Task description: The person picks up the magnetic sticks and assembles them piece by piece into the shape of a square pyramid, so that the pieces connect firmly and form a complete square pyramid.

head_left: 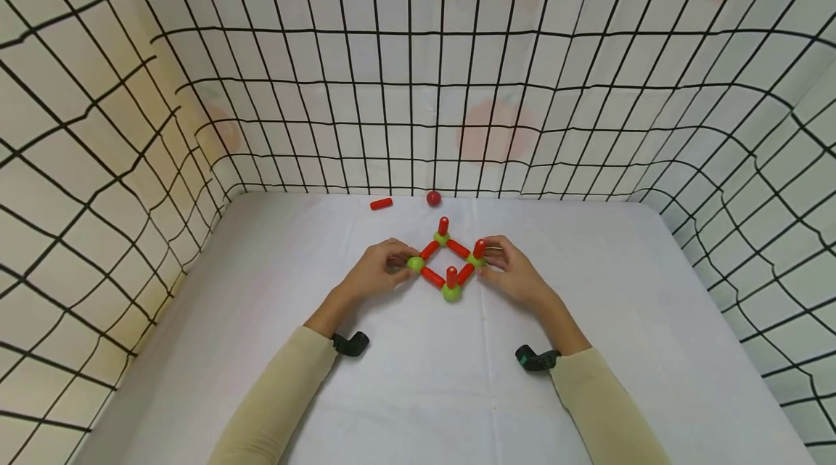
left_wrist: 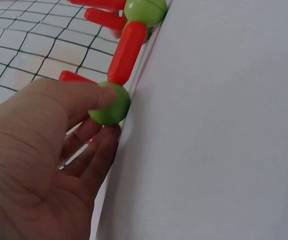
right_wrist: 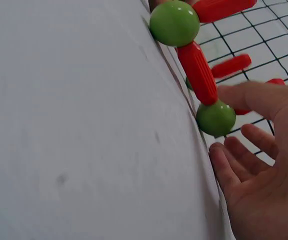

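A diamond-shaped frame of red rods [head_left: 432,276] joined by green balls lies on the white-covered table. Short red rods stand up from its back ball [head_left: 442,238], right ball [head_left: 475,260] and front ball [head_left: 451,292]. The left ball [head_left: 416,264] bears no upright rod. My left hand [head_left: 379,269] pinches that left ball between thumb and fingers, as the left wrist view shows. At the right ball is my right hand [head_left: 516,275]; its thumb lies close to the ball and the other fingers are spread loosely, apart from it.
Beyond the frame, near the table's far edge, lie a loose red rod [head_left: 382,204] and a dark red ball [head_left: 434,198]. Black netting [head_left: 427,80] rises behind the table [head_left: 418,392] and along both sides.
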Tool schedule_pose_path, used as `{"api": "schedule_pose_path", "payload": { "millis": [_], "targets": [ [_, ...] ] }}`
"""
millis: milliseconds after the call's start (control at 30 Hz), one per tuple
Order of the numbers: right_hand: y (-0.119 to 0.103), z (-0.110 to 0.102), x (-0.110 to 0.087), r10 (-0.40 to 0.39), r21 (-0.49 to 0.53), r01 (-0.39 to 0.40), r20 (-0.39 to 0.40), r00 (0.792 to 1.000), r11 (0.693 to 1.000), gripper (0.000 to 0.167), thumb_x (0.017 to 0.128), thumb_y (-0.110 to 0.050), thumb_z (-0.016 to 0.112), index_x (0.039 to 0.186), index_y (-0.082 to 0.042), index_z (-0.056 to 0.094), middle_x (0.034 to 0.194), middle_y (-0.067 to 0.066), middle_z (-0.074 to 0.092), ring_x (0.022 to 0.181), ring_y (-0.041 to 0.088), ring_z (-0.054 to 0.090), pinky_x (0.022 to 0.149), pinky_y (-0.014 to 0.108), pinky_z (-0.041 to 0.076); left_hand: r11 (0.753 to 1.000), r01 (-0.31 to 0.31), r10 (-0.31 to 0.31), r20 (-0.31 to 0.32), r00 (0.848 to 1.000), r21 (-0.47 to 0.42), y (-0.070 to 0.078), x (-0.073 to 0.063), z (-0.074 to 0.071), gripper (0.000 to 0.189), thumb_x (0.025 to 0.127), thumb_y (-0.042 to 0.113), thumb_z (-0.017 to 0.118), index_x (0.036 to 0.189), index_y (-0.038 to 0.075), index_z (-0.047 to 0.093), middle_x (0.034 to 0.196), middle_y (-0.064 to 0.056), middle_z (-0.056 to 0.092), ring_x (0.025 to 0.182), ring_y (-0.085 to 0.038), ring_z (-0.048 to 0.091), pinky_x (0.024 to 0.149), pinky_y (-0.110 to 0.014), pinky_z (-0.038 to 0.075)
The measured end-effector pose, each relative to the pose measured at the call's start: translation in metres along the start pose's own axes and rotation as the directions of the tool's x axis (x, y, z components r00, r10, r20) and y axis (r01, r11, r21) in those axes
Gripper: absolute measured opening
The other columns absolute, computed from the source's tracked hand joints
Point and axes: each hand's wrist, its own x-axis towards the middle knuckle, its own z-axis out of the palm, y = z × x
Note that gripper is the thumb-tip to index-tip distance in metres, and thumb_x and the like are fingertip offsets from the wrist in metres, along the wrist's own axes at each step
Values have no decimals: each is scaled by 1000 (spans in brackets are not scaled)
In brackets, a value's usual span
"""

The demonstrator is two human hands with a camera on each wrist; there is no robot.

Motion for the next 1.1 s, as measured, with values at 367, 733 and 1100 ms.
{"api": "schedule_pose_path", "payload": {
  "millis": [367,733,1100],
  "targets": [
    [-6,-4,-8,13,-102,-1,123,992,995,101,82,-33,88,161,-17,26,166,14,33,152,40,34,122,55,33,999,17,-16,48,999,-32,13,-2,7,21,82,22,88,96,20,71,90,6,71,84,-12,67,80,-26,60],
    [-4,0,-3,45,-201,-15,145,988,979,121,75,-44,92,166,-20,14,168,12,30,152,40,34,125,57,28,1000,-5,6,51,999,-11,8,1,12,31,80,35,91,96,20,69,89,6,69,83,-10,66,79,-24,58],
    [-8,4,-3,77,-176,-53,127,989,983,118,74,-40,93,164,-20,19,167,10,32,152,38,34,125,55,28,995,86,-86,-8,996,-58,5,5,-6,38,87,37,84,114,13,73,103,2,72,95,-14,67,91,-30,59]
  ]
}}
